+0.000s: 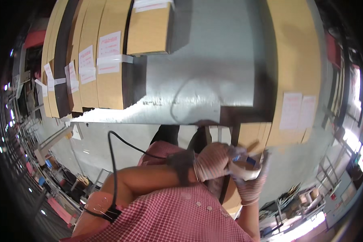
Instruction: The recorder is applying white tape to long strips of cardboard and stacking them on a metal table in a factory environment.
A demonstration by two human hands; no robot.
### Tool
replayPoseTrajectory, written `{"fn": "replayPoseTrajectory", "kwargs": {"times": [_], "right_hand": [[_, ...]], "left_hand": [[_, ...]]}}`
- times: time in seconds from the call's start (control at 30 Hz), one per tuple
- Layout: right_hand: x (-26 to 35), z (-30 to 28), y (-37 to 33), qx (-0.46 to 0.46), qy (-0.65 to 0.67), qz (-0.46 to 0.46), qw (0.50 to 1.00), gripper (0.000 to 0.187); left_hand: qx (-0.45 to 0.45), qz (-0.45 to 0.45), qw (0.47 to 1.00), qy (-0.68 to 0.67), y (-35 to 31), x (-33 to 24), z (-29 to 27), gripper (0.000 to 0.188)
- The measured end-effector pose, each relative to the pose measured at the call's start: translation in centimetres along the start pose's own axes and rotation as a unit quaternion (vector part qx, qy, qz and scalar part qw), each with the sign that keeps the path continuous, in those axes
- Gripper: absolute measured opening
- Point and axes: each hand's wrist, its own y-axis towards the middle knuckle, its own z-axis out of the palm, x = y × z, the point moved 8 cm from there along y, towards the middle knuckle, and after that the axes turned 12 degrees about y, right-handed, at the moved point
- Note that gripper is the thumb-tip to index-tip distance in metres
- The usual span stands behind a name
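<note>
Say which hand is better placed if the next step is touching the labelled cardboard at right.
Probably the right hand: though holding the white tape roll, it is nearer that cardboard; the left hand is farther away, its forearm across the body.

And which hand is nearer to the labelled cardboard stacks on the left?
Left. The gloved left hand is below and right of the cardboard stacks in the view; the gloved right hand is farther right, holding a white ring-shaped roll.
</note>
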Motion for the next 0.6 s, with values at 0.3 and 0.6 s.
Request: {"fn": "replayPoseTrajectory", "kwargs": {"times": [0.3, 0.6], "right_hand": [[3.2, -4.5, 6.2, 0.26, -0.155, -0.072, 0.95, 0.025], [-15.8, -3.7, 5.1, 0.048, -0.009, 0.101, 0.994, 0.026]], "left_hand": [[-0.002, -0.06, 0.996, 0.061, 0.6, 0.5, 1.7, 0.041], [-0.253, -0.102, 0.962, -0.021, -2.2, -1.0, 1.1, 0.043]]}}
